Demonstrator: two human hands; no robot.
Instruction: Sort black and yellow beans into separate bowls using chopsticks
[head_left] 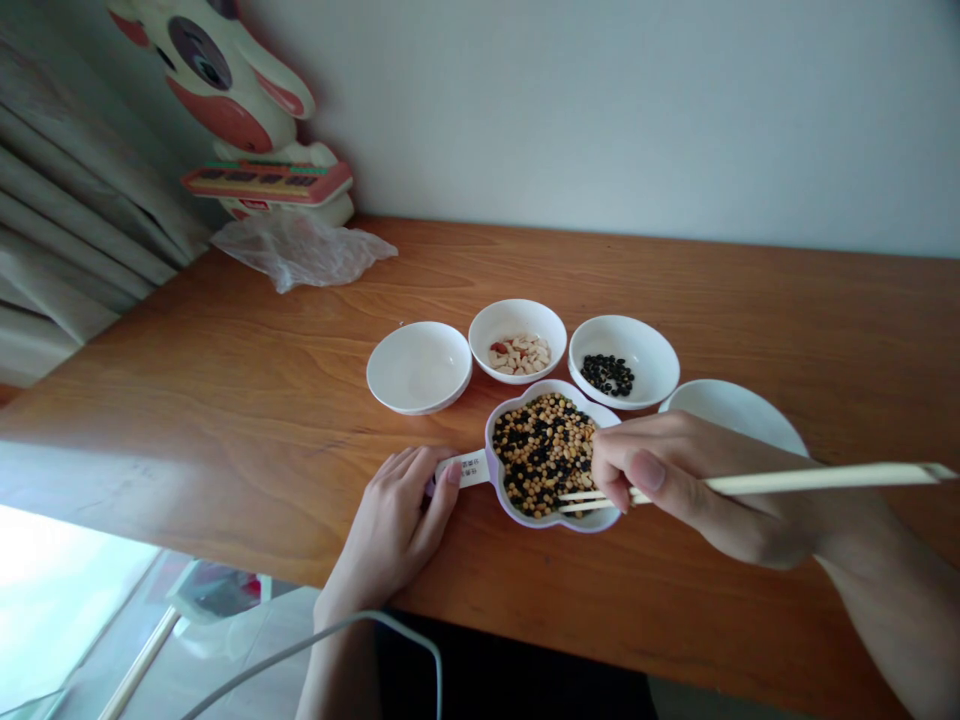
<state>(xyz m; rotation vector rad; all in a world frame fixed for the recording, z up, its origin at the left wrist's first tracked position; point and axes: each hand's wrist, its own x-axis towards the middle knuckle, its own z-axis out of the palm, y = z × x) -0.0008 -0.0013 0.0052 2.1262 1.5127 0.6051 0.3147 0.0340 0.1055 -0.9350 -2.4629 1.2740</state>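
My left hand is closed round the handle of a flower-shaped purple-and-white pan on the table. Mixed black and yellowish beans fill the pan. In my right hand is a pair of pale chopsticks, their tips among the beans near the pan's lower right. Behind the pan stand white bowls: one bare inside, one with pale peeled pieces and a few red ones, and one with black beans. A further white bowl is partly hidden behind my right hand.
A cow-shaped toy keyboard stands at the back left of the wooden table, with a crumpled clear plastic bag before it. Curtains hang at the left. A grey cable crosses over my left forearm.
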